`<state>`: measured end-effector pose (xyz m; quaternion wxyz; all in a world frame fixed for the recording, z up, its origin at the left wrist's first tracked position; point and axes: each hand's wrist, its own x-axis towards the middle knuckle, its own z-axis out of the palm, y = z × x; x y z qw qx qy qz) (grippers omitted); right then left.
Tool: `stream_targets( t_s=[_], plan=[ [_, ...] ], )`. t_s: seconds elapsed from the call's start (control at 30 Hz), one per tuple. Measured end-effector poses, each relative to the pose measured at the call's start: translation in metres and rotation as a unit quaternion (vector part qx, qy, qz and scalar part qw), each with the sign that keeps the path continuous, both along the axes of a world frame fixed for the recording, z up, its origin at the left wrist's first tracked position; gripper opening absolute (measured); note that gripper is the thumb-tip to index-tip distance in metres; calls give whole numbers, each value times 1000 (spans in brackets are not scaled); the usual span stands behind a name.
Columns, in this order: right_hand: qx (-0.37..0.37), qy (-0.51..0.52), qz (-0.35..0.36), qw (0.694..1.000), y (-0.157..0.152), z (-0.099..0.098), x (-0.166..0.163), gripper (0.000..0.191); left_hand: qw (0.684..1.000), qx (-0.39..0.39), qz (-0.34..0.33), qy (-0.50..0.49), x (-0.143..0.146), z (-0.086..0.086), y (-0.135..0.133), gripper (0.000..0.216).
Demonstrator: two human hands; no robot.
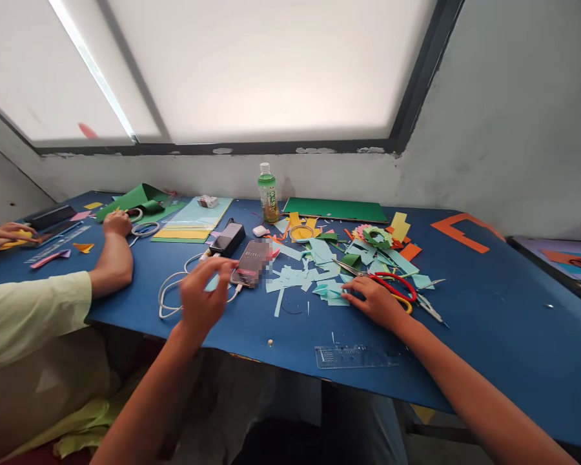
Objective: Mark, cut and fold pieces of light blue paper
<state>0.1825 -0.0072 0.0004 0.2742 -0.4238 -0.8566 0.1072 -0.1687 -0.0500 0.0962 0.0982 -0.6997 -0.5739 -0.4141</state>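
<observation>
My left hand (204,294) hovers over the near edge of the phone (250,261), its fingers curved and apart, with nothing visibly held. A bit of light blue shows in the gap by its thumb; I cannot make out whether it touches the hand. My right hand (375,300) rests low on the table, thumb and forefinger closed on a folded piece of light blue paper (330,292). Scissors (394,283) with red and yellow handles lie just behind that hand. Beside its wrist is a pair of compasses (430,307). Light blue paper scraps (290,276) spread between both hands.
A clear ruler (356,356) lies near the front edge. Behind the scraps are a tape roll (301,234), a drink bottle (268,194) and a green board (336,209). A black power bank (228,238) and white cable (167,290) lie left. Another person's arm (112,258) rests further left.
</observation>
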Motion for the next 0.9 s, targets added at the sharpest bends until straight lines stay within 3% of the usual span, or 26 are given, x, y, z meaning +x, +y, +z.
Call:
stream_targets(
  t_s=[0.1,0.2,0.33,0.47,0.57,0.7,0.83,0.9],
  plan=[
    [7,2,-21,1000,0,1,-1,26,991,-110,-47,66,33,-23,36,20],
    [8,4,-49,999,1,6,-1,25,970,-190,-80,130,59,-31,95,20],
    [0,3,-83,997,3,11,4,23,940,-246,-109,208,90,-40,161,30],
    [-15,-3,-100,995,7,11,11,20,917,-278,-138,250,108,-48,194,30],
    [-24,0,-107,994,10,9,16,19,915,-284,-138,250,111,-42,204,31],
    [-29,23,-112,993,11,9,18,20,937,-260,-121,199,108,-18,202,31],
    [-30,67,-105,992,7,15,14,25,965,-206,-137,91,116,4,169,27],
    [-37,90,-93,991,2,17,10,35,961,-201,-186,28,126,6,138,30]
  ],
)
